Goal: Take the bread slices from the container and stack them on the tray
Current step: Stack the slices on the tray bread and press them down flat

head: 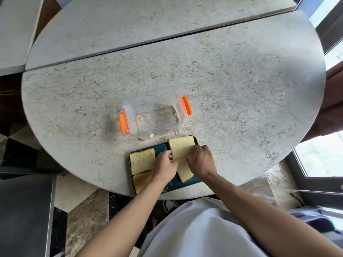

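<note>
Both hands' fingers pinching bread slice [181, 148] at tray [178, 184] far edge, container [154, 115] just beyond

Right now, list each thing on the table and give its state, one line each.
Clear container: lid off, no slices inside, only crumbs.
Orange latches: flipped outward, undone.
Tray: on the near table edge, holding bread.
Left slices: two lying flat, side by side.
Right slices: overlapping, the top one held by both hands.
Left hand: gripping the top slice's left edge.
Right hand: gripping its right edge.
</note>
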Demonstrator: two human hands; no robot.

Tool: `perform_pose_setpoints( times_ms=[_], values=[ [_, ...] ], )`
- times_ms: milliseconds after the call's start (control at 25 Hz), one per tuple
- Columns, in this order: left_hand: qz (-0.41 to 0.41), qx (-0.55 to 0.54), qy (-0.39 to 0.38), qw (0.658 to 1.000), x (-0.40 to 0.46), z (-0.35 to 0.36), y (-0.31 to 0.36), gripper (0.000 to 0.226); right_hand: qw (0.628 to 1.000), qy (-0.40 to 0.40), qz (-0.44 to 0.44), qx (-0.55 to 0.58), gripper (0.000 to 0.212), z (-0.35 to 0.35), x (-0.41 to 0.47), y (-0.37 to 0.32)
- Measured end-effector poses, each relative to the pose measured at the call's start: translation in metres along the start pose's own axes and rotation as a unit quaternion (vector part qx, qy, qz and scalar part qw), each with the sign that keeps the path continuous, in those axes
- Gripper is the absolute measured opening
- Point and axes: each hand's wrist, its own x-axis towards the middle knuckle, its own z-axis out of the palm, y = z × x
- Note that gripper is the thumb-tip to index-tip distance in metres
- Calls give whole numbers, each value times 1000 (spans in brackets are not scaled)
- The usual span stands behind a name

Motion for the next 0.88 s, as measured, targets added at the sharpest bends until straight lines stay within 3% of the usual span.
perform_pose_setpoints(
  times_ms=[520,880],
  values=[
    [5,1,33,999,-29,21,-7,40,1000,-7,-21,1,41,-9,-17,22],
    [-25,-29,32,999,-39,24,-2,41,993,-19,-38,-109,35,-4,-30,32]
  ],
)
